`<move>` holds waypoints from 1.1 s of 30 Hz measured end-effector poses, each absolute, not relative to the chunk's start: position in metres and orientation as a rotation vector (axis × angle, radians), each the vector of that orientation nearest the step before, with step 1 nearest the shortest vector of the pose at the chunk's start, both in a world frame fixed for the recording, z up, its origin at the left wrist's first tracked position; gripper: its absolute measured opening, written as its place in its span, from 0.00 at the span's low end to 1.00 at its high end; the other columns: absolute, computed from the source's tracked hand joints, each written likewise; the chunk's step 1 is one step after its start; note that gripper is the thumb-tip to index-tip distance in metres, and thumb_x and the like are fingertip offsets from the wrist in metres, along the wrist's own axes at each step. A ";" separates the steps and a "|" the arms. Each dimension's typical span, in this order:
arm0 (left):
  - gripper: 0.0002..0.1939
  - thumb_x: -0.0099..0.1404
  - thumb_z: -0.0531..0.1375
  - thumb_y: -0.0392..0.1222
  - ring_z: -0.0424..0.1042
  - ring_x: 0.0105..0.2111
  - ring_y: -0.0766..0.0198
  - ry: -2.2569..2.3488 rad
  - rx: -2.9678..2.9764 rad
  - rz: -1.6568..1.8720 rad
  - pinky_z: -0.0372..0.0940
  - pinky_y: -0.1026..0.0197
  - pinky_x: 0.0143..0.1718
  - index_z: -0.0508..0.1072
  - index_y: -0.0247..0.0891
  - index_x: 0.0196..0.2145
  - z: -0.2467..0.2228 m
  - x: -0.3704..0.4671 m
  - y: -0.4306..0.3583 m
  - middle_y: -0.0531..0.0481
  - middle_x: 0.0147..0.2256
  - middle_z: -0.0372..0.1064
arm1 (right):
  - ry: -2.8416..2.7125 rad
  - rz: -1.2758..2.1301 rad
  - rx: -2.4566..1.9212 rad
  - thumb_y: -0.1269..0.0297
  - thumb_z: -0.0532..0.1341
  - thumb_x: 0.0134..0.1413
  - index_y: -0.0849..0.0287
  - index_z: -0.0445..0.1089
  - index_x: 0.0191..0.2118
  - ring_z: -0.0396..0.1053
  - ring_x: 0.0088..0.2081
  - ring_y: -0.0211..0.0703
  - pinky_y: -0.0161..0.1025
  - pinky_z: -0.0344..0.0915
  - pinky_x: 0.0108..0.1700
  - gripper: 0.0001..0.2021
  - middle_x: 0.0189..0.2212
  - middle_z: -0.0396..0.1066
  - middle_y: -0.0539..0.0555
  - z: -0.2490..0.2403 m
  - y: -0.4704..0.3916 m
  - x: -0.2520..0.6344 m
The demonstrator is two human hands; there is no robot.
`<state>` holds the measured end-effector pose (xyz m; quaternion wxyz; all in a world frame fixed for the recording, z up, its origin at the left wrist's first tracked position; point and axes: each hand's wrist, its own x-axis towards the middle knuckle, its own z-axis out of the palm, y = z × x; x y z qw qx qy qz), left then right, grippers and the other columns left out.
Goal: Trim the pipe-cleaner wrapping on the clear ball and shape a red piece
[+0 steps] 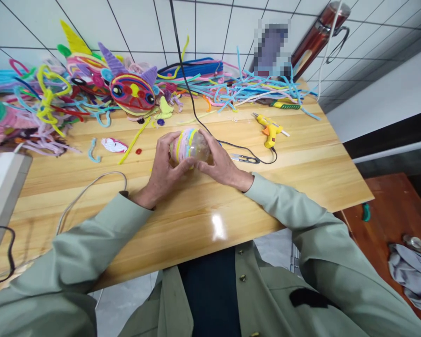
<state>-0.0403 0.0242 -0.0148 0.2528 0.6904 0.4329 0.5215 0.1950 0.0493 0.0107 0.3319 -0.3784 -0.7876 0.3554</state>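
Between both hands I hold a clear rounded plastic bottle piece, its left part wrapped with bands of pink, yellow and blue pipe cleaner. My left hand is closed round the wrapped side, thumb along the front. Against the bare clear end, my right hand is closed with its thumb near the left one. The undersides of the fingers are hidden behind the piece. Right of my hands lie thread snips and a yellow glue gun. To the left are a yellow pipe cleaner and a small red coil.
Along the wall, decorated pipe-cleaner masks sit among heaped pipe cleaners. A red thermos leans at the back right. A black cord crosses the table behind my hands. A white box stands at the left edge.
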 end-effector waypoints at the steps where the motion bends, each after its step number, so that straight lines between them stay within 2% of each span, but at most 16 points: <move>1: 0.44 0.73 0.69 0.75 0.71 0.70 0.40 1.174 1.867 1.400 0.65 0.37 0.76 0.67 0.44 0.72 -0.015 -0.040 0.025 0.37 0.68 0.69 | -2.054 0.954 -0.973 0.28 0.64 0.68 0.52 0.51 0.84 0.56 0.84 0.67 0.69 0.57 0.84 0.52 0.84 0.55 0.67 0.011 0.049 0.197; 5: 0.42 0.76 0.65 0.75 0.73 0.69 0.43 1.187 1.824 1.379 0.69 0.40 0.73 0.65 0.44 0.72 -0.012 -0.040 0.026 0.37 0.68 0.70 | -2.036 1.034 -0.929 0.26 0.59 0.72 0.52 0.52 0.85 0.58 0.83 0.65 0.68 0.61 0.83 0.49 0.85 0.55 0.65 0.015 0.047 0.204; 8: 0.38 0.81 0.59 0.74 0.74 0.68 0.45 1.186 1.847 1.393 0.70 0.41 0.72 0.65 0.43 0.72 -0.009 -0.042 0.025 0.38 0.68 0.71 | -2.023 1.034 -0.940 0.27 0.59 0.72 0.54 0.51 0.85 0.56 0.84 0.66 0.68 0.61 0.82 0.50 0.85 0.54 0.67 0.016 0.045 0.203; 10: 0.39 0.81 0.57 0.75 0.73 0.68 0.44 1.217 1.879 1.370 0.68 0.40 0.74 0.65 0.42 0.73 -0.008 -0.044 0.024 0.37 0.68 0.71 | -2.042 0.998 -0.942 0.26 0.61 0.70 0.53 0.49 0.86 0.54 0.85 0.65 0.68 0.60 0.83 0.53 0.85 0.53 0.67 0.014 0.044 0.200; 14: 0.52 0.71 0.67 0.80 0.70 0.72 0.38 1.293 1.978 1.300 0.65 0.37 0.76 0.62 0.42 0.76 -0.008 -0.045 0.019 0.34 0.71 0.67 | -2.161 0.851 -0.920 0.29 0.62 0.72 0.51 0.46 0.87 0.52 0.86 0.63 0.68 0.54 0.86 0.52 0.86 0.52 0.66 0.005 0.044 0.197; 18: 0.53 0.69 0.71 0.77 0.67 0.74 0.37 1.357 2.000 1.339 0.62 0.34 0.78 0.61 0.43 0.76 -0.008 -0.045 0.018 0.34 0.72 0.66 | -2.227 0.665 -0.847 0.36 0.60 0.77 0.54 0.40 0.88 0.47 0.87 0.64 0.70 0.49 0.87 0.49 0.86 0.48 0.68 0.000 0.041 0.196; 22: 0.55 0.67 0.72 0.78 0.67 0.74 0.35 1.363 1.950 1.352 0.61 0.32 0.79 0.62 0.43 0.76 -0.010 -0.048 0.020 0.32 0.72 0.65 | -2.296 0.549 -0.809 0.42 0.58 0.79 0.54 0.38 0.87 0.48 0.87 0.62 0.70 0.52 0.86 0.45 0.86 0.50 0.70 0.001 0.038 0.196; 25: 0.52 0.70 0.67 0.80 0.66 0.75 0.35 1.380 1.950 1.336 0.61 0.32 0.79 0.62 0.43 0.76 -0.012 -0.051 0.022 0.33 0.72 0.65 | -2.281 0.484 -0.840 0.39 0.57 0.80 0.57 0.42 0.86 0.51 0.86 0.61 0.68 0.55 0.85 0.44 0.84 0.53 0.71 0.012 0.045 0.199; 27: 0.52 0.71 0.66 0.80 0.66 0.75 0.35 1.414 1.952 1.332 0.60 0.31 0.79 0.62 0.43 0.76 -0.012 -0.052 0.022 0.33 0.72 0.64 | -2.243 0.431 -0.876 0.39 0.58 0.79 0.56 0.49 0.85 0.54 0.85 0.62 0.68 0.56 0.85 0.42 0.83 0.57 0.69 0.022 0.055 0.205; 30: 0.54 0.68 0.69 0.79 0.65 0.75 0.34 1.445 1.943 1.326 0.60 0.30 0.79 0.62 0.43 0.77 -0.010 -0.051 0.021 0.33 0.73 0.64 | -2.210 0.383 -0.949 0.46 0.61 0.80 0.54 0.64 0.77 0.64 0.79 0.61 0.68 0.63 0.81 0.31 0.77 0.68 0.67 0.036 0.069 0.216; 33: 0.52 0.67 0.74 0.73 0.67 0.75 0.35 1.474 1.958 1.311 0.62 0.33 0.78 0.64 0.41 0.76 -0.004 -0.046 0.019 0.33 0.72 0.66 | -2.281 0.390 -0.995 0.55 0.63 0.79 0.58 0.74 0.68 0.74 0.70 0.60 0.64 0.73 0.73 0.21 0.67 0.78 0.68 0.038 0.070 0.230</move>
